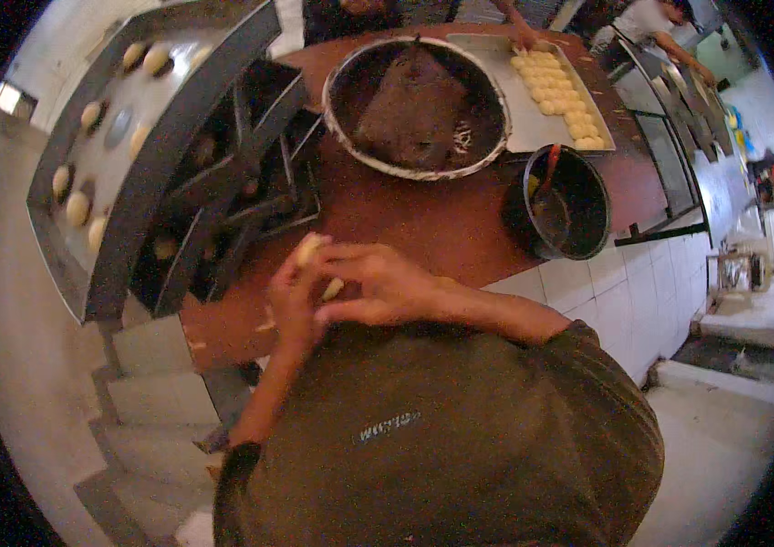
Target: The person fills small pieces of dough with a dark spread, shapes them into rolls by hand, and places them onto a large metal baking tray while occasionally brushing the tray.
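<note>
In front of my chest, my left hand and my right hand meet over the table's near edge. Between their fingertips is a small piece of pale dough, partly covered by the fingers. My left hand is curled around it from below, and the right fingers close on it from the other side. Another pale bit shows in the gap under my right fingers; whether it belongs to the same dough, I cannot tell. Beyond the hands stands a wide basin holding a heap of dark brown paste.
Dark metal trays are stacked at the left, the top one carrying pale dough balls. At far right lies a tray with rows of dough balls; another person's hand reaches it. A black pot holds a red-handled tool.
</note>
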